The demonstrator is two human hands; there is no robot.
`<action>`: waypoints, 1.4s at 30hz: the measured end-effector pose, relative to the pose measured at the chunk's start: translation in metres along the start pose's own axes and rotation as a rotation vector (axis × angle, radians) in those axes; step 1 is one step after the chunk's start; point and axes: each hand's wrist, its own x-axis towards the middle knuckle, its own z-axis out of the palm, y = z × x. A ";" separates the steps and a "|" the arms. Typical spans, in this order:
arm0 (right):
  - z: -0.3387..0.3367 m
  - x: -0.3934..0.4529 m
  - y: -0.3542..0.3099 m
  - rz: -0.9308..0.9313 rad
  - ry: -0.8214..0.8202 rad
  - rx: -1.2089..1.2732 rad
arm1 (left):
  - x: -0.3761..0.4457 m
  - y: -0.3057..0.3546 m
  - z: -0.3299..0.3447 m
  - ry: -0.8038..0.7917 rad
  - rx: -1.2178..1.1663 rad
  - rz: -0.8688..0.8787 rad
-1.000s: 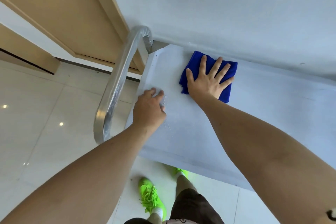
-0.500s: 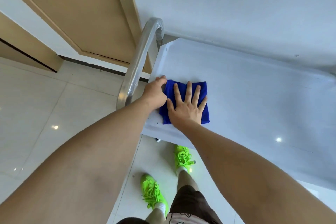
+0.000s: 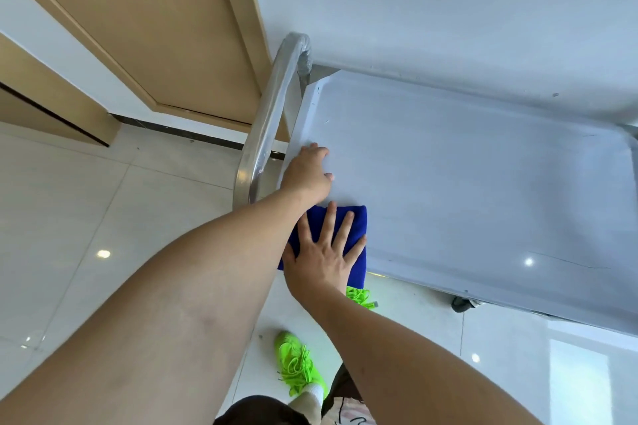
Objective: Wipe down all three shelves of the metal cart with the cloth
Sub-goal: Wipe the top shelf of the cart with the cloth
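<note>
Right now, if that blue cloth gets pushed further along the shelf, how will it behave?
The blue cloth is probably soft and floppy: it overhangs the top shelf edge. Flattened under the right hand, it likely slides easily on the smooth metal, and might bunch if pushed.

Illumination is bright, even and diffuse, with soft, faint shadows. Small specular highlights appear on the glossy floor tiles [image 3: 103,254] at 9 o'clock and on the cart shelf [image 3: 528,261] at 4 o'clock. Wide-angle distortion bends straight lines toward the frame edges; focus is sharp overall.
</note>
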 end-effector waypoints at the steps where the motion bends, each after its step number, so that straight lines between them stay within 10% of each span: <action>1: -0.001 0.005 -0.002 -0.014 0.002 -0.002 | -0.003 -0.002 -0.002 0.041 0.009 0.018; 16: -0.043 0.132 0.018 -0.168 0.091 -0.160 | 0.004 -0.007 -0.006 0.271 -0.034 -0.271; 42: -0.104 0.272 0.020 -0.104 0.197 -0.052 | 0.013 0.010 0.023 0.239 0.423 0.159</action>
